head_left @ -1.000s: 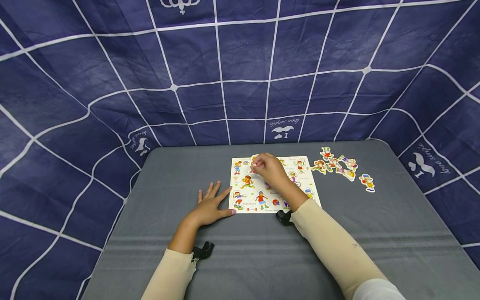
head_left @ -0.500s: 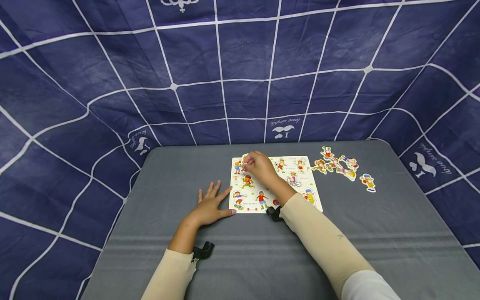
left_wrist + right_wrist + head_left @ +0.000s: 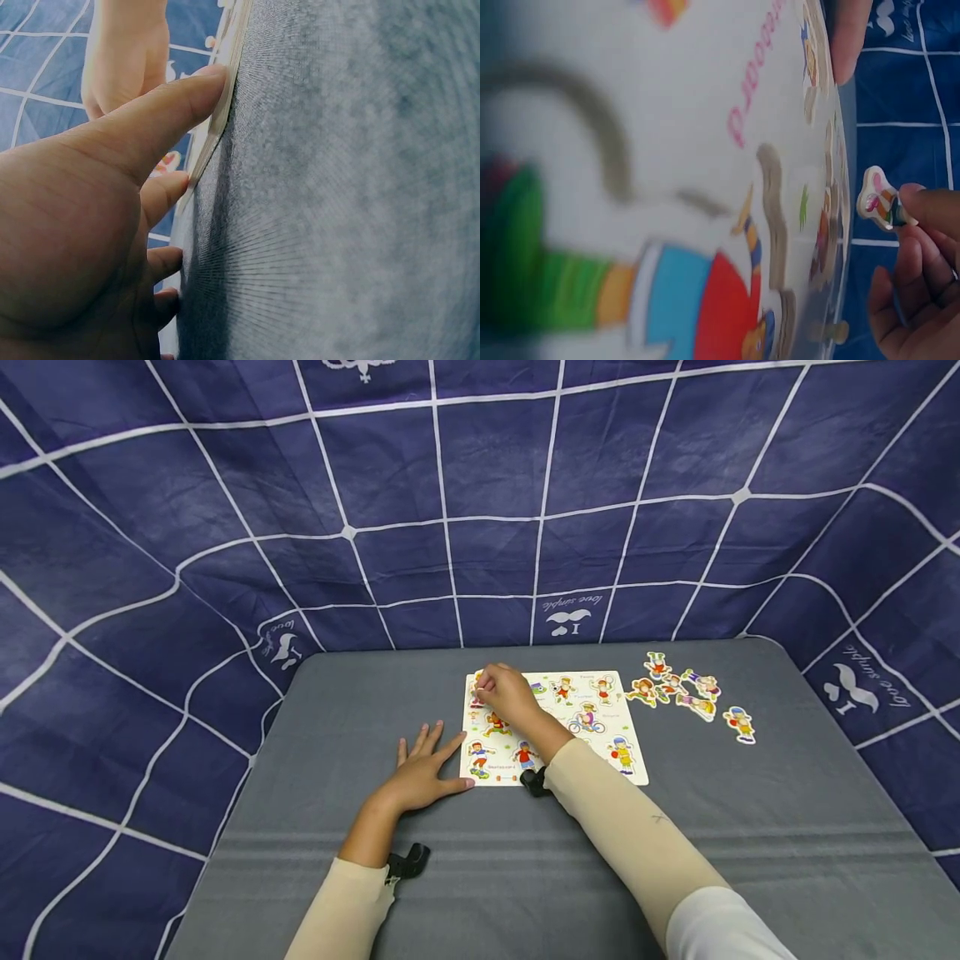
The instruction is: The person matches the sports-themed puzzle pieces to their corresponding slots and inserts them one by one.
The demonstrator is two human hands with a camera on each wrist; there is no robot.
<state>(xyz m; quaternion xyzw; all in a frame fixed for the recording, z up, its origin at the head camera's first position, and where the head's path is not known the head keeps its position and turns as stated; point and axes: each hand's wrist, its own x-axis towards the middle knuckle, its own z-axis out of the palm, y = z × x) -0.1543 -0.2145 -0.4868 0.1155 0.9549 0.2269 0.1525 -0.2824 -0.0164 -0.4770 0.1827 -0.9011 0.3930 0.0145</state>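
My right hand pinches a small wooden puzzle piece between thumb and fingertips, over the far left corner of the puzzle board. Part of a pink and white figure shows on the piece; the fingers hide the rest. The white board bears cartoon children doing sports, and cut-out recesses show along its surface in the right wrist view. My left hand rests with spread fingers on the table at the board's left side. Its thumb and index fingertip touch the board's edge.
Several loose figure pieces lie in a cluster right of the board. One more piece lies apart, nearer and farther right. A grey cloth covers the table. A blue checked curtain surrounds the back and sides.
My right hand has moved left across the board with the puzzle piece, uncovering the football and bicycle figures. My left hand has stayed in place.
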